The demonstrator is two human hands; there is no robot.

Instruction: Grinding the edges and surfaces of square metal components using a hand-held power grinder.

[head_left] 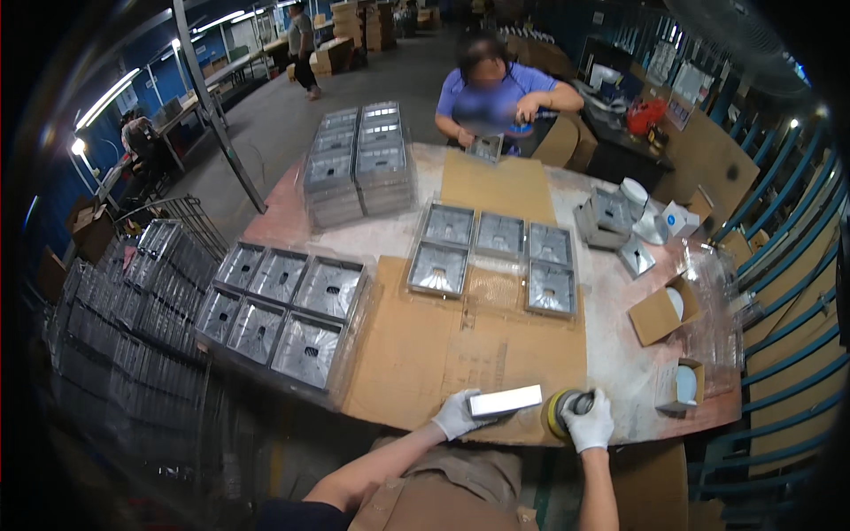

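My left hand (455, 416), in a white glove, grips a square metal housing (506, 401) at the table's near edge. Its bright, pale side faces up and its far side is hidden. To the right, my gloved right hand (591, 423) is closed round a round black-and-yellow tool (557, 412), which is close to the housing's right end. The exact kind of tool cannot be made out. Beneath both hands lies a sheet of brown cardboard (425, 354). Beyond them, several grey square housings (500, 234) sit in a clear plastic tray (482, 279).
At left stands a tray of grey housings (333, 288); farther back are stacked trays (359, 195). Opened small boxes (657, 317) and a metal housing (636, 257) lie at right. Across the table a co-worker (496, 93) handles another housing (485, 149). Stacked plastic trays (133, 310) stand left.
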